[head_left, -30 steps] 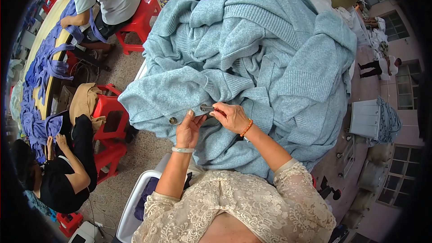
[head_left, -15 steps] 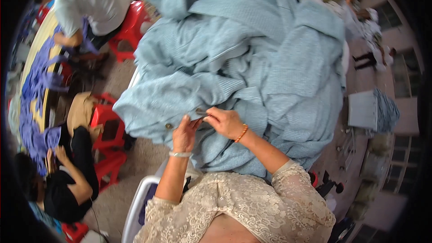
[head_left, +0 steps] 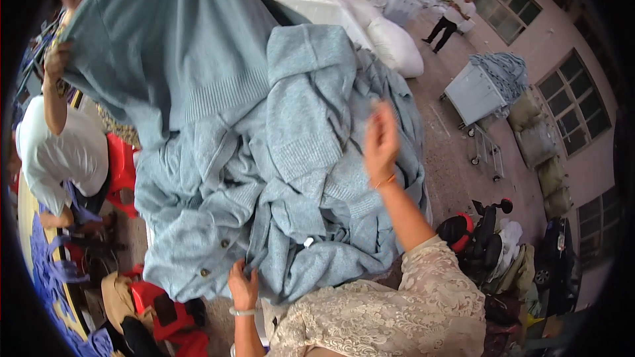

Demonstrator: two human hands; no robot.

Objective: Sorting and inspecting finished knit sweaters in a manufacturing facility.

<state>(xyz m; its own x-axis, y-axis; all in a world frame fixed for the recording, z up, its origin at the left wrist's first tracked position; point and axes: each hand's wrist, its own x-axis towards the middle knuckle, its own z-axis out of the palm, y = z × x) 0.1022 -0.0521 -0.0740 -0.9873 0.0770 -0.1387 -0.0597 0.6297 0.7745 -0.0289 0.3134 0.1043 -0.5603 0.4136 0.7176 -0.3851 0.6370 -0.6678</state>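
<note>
A large heap of light blue knitted cardigans (head_left: 311, 125) fills the middle. My left hand (head_left: 243, 285), with a pale bangle at the wrist, is at the near edge of the heap. Its thumb and fingers close on the edge of a cardigan (head_left: 185, 248), just below two dark buttons. My right hand (head_left: 381, 142), wearing an orange beaded bracelet, is raised over the right side of the heap, apart from my left. Motion smears its fingers, and I make out nothing in them. A small white tag (head_left: 308, 242) shows between the folds.
Another person's hand (head_left: 57, 59) holds up a blue knit (head_left: 165, 46) across the heap. A worker in a white shirt (head_left: 63, 152) sits at the left near red stools (head_left: 121, 172). White sacks (head_left: 395, 46), a loaded cart (head_left: 473, 92) and a scooter (head_left: 479, 235) stand at the right.
My right hand has left my left hand and swung up to the right. The small dark thing at its fingertips no longer shows. The view has turned; the far person's knit is lifted higher.
</note>
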